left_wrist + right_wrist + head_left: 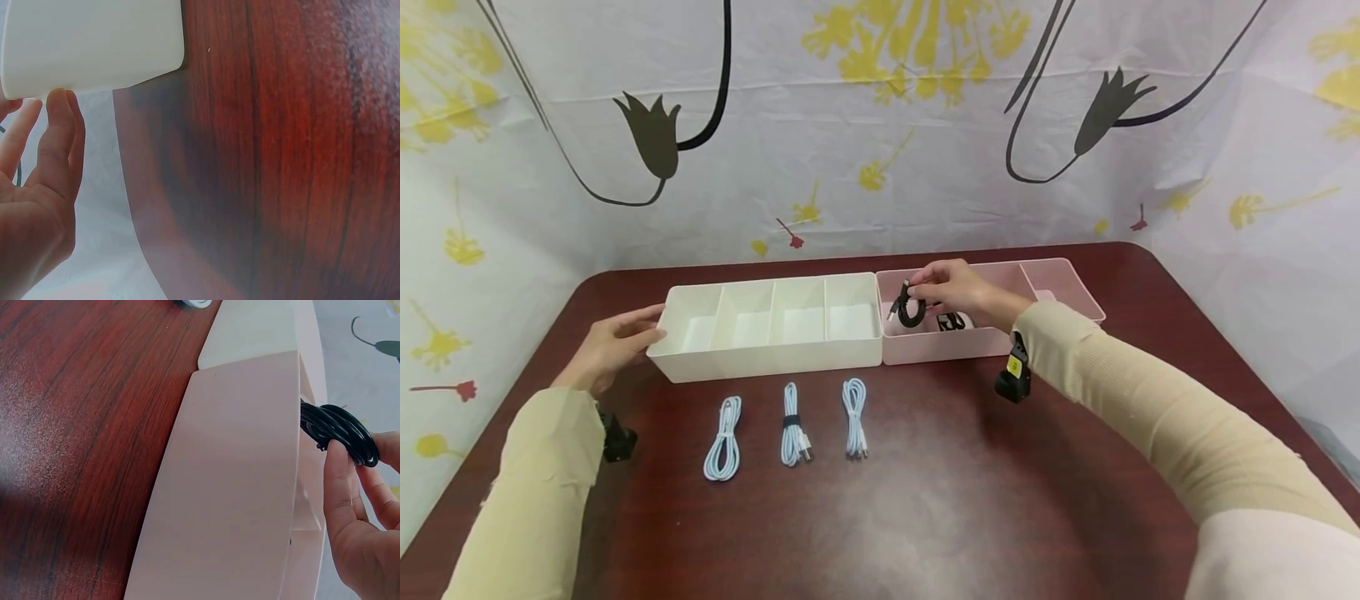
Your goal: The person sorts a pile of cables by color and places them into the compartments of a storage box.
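Note:
My right hand (961, 290) pinches a coiled black cable (912, 315) by its upper side, over the left part of the pink divided box (943, 346). In the right wrist view, thumb and fingers meet on the black coil (345, 432), just past the box's near wall. Another black cable bundle (951, 322) lies inside the pink box, partly hidden by the wall. My left hand (612, 346) touches the left end of the white divided box (767, 360); in the left wrist view, its extended fingertips rest against the white wall (94, 47).
Three light-blue cable bundles lie in a row before the white box: a left one (723, 439), a middle one with a dark strap (792, 425) and a right one (854, 417). Both boxes stand end to end on the dark red table (925, 517). A patterned cloth (865, 208) hangs behind.

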A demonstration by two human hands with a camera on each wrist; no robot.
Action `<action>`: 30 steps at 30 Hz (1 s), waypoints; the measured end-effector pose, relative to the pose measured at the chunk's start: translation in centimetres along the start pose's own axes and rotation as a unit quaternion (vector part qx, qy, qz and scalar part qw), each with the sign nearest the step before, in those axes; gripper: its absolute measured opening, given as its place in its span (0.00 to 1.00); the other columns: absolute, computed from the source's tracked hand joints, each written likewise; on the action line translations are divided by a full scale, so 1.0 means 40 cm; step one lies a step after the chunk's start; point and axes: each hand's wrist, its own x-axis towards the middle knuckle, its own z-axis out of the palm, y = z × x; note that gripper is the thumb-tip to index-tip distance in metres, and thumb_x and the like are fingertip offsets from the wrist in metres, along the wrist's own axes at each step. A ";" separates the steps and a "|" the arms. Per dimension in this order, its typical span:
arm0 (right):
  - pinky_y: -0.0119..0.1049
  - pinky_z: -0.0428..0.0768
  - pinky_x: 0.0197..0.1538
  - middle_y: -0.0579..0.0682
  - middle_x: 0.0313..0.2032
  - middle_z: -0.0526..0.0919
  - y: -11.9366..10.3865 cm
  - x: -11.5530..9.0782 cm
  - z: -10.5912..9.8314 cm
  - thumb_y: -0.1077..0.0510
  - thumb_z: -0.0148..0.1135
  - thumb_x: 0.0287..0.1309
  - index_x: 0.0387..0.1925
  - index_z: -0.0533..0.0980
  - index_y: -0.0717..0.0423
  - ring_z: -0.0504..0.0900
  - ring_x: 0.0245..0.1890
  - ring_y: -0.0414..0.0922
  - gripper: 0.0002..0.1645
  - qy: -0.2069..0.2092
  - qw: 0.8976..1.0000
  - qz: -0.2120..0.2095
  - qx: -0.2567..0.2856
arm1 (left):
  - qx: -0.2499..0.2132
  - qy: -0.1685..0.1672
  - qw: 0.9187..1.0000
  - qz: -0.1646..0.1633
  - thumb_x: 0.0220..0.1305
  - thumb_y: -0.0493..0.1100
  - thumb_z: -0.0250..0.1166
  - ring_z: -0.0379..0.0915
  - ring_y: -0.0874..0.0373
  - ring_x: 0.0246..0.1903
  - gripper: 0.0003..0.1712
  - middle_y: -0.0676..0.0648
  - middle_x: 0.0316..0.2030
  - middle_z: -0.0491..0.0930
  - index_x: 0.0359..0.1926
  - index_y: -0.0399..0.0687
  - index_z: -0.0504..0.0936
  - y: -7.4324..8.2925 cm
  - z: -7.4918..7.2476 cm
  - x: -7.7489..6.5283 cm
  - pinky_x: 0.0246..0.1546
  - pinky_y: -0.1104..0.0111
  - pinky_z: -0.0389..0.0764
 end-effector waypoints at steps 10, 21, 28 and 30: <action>0.44 0.77 0.41 0.56 0.37 0.76 0.002 0.015 -0.001 0.61 0.58 0.55 0.45 0.71 0.66 0.77 0.30 0.44 0.17 0.013 1.000 0.000 -0.021 | -0.003 -0.002 1.000 0.006 0.54 0.62 0.58 0.63 0.52 0.49 0.39 0.42 0.53 0.64 0.65 0.59 0.59 -0.030 -0.002 0.027 0.47 0.57 0.72; 0.37 0.79 0.36 0.55 0.35 0.77 0.001 0.039 0.025 0.61 0.59 0.53 0.44 0.72 0.65 0.77 0.30 0.42 0.17 0.027 0.999 -0.003 -0.042 | 0.000 -0.015 1.000 0.018 0.62 0.53 0.53 0.58 0.44 0.51 0.36 0.34 0.54 0.61 0.66 0.45 0.53 0.024 0.000 -0.021 0.51 0.48 0.65; 0.37 0.79 0.36 0.57 0.36 0.75 0.002 0.044 0.040 0.60 0.59 0.53 0.43 0.72 0.64 0.76 0.31 0.45 0.16 0.032 0.998 -0.005 -0.060 | 0.000 -0.016 1.000 0.019 0.61 0.54 0.54 0.58 0.44 0.51 0.37 0.34 0.55 0.61 0.66 0.46 0.53 0.018 0.000 -0.019 0.51 0.48 0.65; 0.38 0.79 0.37 0.56 0.36 0.75 0.003 0.045 0.043 0.60 0.59 0.53 0.43 0.72 0.65 0.76 0.32 0.45 0.16 0.032 0.997 -0.008 -0.064 | -0.002 -0.016 1.000 0.021 0.60 0.55 0.55 0.59 0.44 0.51 0.38 0.34 0.54 0.61 0.66 0.47 0.53 0.011 -0.001 -0.015 0.50 0.47 0.65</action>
